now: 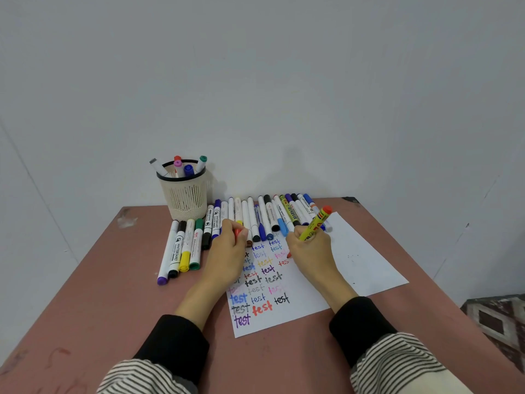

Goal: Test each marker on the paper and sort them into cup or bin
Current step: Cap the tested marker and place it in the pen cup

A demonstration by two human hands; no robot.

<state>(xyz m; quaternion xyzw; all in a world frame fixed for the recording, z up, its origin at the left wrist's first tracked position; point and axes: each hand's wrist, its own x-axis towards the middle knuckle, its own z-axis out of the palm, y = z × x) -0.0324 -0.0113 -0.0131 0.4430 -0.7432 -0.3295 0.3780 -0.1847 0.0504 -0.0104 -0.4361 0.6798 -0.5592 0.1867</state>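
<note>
The right hand (309,245) grips a yellow marker (314,224) with an orange-red end, its barrel slanting up to the right and its lower end down on the paper (355,265) beside a half-written red word. The left hand (227,251) rests on the paper's far left corner with its fingers curled around a small red cap (238,232). The paper lies on the pinkish surface (113,308) between and under both hands, covered on its left part with the word "test" in many colours. Just beyond the hands, a row of markers (255,217) lies side by side along the paper's far edge, and four more markers (181,248) lie left of the left hand. At the far left of the surface, well apart from the hands, stands a cream mesh cup (184,194) with a black rim, holding five upright markers with grey, red, pink, blue and green ends.
</note>
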